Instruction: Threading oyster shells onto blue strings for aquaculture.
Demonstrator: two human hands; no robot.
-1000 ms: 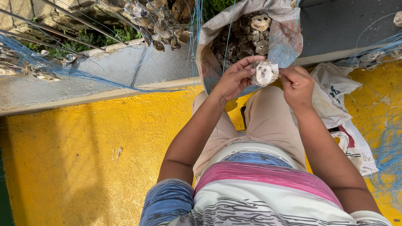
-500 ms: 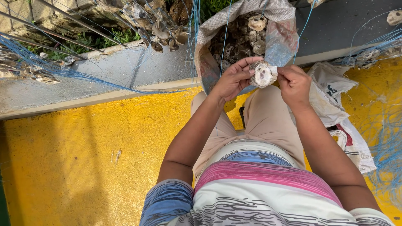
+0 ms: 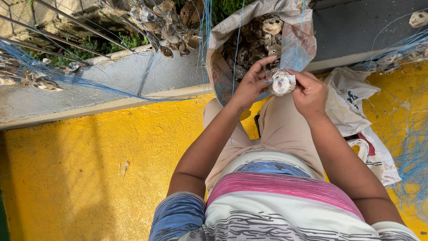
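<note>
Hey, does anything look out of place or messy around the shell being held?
Nothing looks damaged or spilled. Both hands, left hand and right hand, hold the shell over the open sack. Only the loose blue line lies tangled over the yellow floor at the right.

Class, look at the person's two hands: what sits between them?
In the head view, a pale oyster shell sits between the left hand and the right hand, pinched by both, with a thin blue line running to it.

I see a whitish-grey shell (image 3: 281,83), thin blue string (image 3: 89,82), bright yellow floor (image 3: 102,165), beige trousers (image 3: 285,129), and a pink, blue and white striped shirt (image 3: 276,196).
</note>
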